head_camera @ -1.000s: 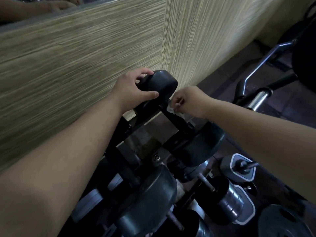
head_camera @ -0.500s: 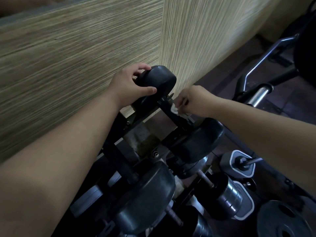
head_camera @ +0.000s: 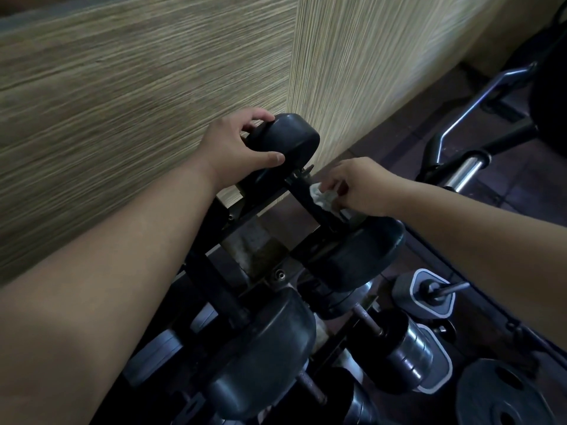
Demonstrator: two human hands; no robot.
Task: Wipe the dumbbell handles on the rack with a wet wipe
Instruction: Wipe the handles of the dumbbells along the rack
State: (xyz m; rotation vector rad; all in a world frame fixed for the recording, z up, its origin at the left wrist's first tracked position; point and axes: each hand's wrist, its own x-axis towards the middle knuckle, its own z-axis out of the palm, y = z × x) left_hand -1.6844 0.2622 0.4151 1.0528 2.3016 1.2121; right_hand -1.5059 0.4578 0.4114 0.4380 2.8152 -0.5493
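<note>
Wet wipe (head_camera: 322, 198) is bunched up and pressed on the handle (head_camera: 302, 194) of the top dumbbell (head_camera: 352, 256), sitting closer to the near head than to the far one. That dumbbell lies on the top tier of the rack (head_camera: 211, 271).

My right hand (head_camera: 360, 185) has its fingers curled down on the wipe, pinching it against the bar. My left hand (head_camera: 236, 145) grips the same dumbbell's far head (head_camera: 285, 139), fingers over the top and thumb across the face, I'd say to stop it rolling.

Progress, my read: mid-wipe on this one handle. The short bare stretch of bar between the wipe and the far head shows no wet sheen I can make out; lighting is too dim to call it clean or not.

Left to do, as far as I can judge:
- the tier below, big black-headed dumbbell (head_camera: 264, 348), handle mostly hidden
- chrome dumbbell (head_camera: 408, 354), with a rusty-looking bar end
- white-edged dumbbell (head_camera: 429, 292) off to the right; on the rack or on the floor, can't tell

No way to tell whether any of those have been wiped.

Beyond the rack: a weight plate (head_camera: 503, 394) on the floor, a curl bar (head_camera: 460, 124) further back, and a striped wall (head_camera: 122, 118) close behind.
</note>
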